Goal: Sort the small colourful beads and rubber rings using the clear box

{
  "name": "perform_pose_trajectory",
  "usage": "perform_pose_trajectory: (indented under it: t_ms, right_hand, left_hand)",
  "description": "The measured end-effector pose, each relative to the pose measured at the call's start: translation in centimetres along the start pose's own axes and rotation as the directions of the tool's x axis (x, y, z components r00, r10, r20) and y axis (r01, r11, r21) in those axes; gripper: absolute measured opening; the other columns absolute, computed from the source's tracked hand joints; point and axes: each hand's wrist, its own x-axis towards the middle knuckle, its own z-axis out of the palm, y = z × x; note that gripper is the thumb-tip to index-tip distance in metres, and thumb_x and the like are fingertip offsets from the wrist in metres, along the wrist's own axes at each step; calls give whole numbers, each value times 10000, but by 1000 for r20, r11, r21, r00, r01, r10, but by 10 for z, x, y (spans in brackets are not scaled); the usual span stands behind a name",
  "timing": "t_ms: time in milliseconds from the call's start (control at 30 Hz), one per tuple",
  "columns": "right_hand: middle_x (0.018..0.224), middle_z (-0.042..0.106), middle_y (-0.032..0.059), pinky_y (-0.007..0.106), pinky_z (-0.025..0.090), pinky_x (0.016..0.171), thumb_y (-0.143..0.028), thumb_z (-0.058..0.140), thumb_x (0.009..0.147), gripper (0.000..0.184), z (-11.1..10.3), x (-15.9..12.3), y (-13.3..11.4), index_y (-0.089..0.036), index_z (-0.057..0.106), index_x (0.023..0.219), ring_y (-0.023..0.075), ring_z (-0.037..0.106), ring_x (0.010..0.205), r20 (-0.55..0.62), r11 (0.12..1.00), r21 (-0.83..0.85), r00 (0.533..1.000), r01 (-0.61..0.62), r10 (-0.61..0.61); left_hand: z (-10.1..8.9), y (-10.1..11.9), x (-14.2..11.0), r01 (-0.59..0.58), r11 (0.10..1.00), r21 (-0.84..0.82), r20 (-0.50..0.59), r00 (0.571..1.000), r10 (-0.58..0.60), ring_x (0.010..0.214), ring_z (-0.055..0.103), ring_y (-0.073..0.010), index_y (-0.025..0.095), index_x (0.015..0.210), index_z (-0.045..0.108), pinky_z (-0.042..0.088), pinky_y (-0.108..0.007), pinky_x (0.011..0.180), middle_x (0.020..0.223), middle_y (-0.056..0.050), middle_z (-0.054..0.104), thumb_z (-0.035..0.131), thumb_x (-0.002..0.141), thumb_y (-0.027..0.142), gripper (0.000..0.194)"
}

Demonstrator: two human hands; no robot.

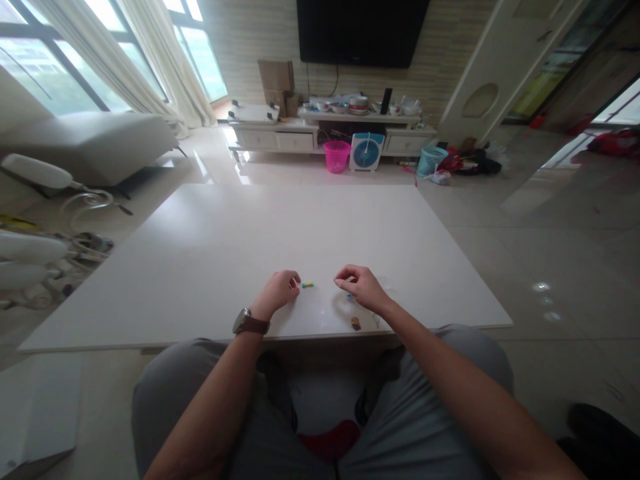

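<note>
On the white table (pixel 240 247), my left hand (pixel 281 292) rests near the front edge with its fingers curved and a gap between thumb and forefinger. Just right of those fingertips lies a small green and yellow piece (pixel 308 285); whether they touch it I cannot tell. My right hand (pixel 364 287) is held in a pinch, thumb against forefinger, and anything between them is too small to make out. Partly hidden below it is a small blue piece (pixel 349 295). Nearer to me lies a small yellow and brown cartoon figure (pixel 355 323).
A faint, thin clear item (pixel 377 321) lies by my right wrist. Beyond the table stand a pink basket (pixel 337 157), a blue and white fan (pixel 367 152) and a light blue basket (pixel 431 161), before a low cabinet (pixel 295 141). White-padded metal furniture (pixel 37 172) is at left.
</note>
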Motion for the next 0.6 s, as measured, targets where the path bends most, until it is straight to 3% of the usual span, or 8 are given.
perform_pose_trajectory:
  t_ms: [300, 600]
  right_hand:
    - [771, 704, 26, 261, 473, 644, -330, 672, 770, 161, -2, 0, 1, -174, 710, 772, 144, 611, 690, -7, 1000, -5, 1000, 16, -16]
    - [774, 707, 28, 278, 480, 687, -281, 638, 778, 126, -13, 3, 5, -180, 708, 748, 165, 634, 749, -147, 992, -120, 988, 37, -55]
  left_hand:
    - [5, 3, 0, -41, 998, -41, -31, 999, 39, 736, 648, -160, 159, 954, 726, 491, -265, 692, 864, -58, 731, 630, 762, 118, 219]
    - [17, 6, 4, -110, 993, -35, -80, 991, 107, 739, 616, -152, 188, 936, 729, 495, -284, 732, 908, -51, 687, 649, 799, 193, 159]
